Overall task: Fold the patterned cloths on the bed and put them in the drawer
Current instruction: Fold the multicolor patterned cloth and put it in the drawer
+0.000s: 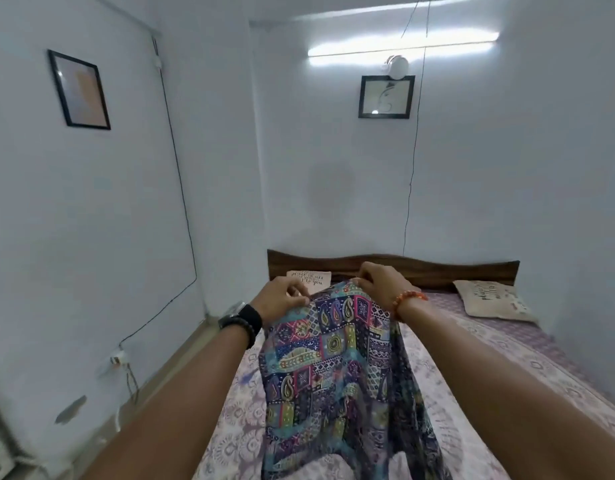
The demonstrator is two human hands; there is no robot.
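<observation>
The patterned cloth is hanging in the lower middle of the frame, lifted off the bed and draping straight down from its top edge toward the bottom edge of the picture. Its long axis is running top to bottom, and it is bunching into loose vertical folds rather than spreading flat. The top edge is sitting just below the middle of the frame, and both hands are gathering there, close together.

The left hand, wearing a dark watch and a bead band, is pinching the upper left part of that edge with curled fingers. The right hand, with an orange bead bracelet, is gripping the upper right part, fingers bent over the fabric. Neither hand is nearer than the other; they are holding at about the same height, with the cloth falling between the forearms.

The coming fold seems to be turning on that hanging length: the free lower end is lying toward the person, well below the hands. The drawer is not showing anywhere. Two pillows are lying near the wooden headboard beyond.
</observation>
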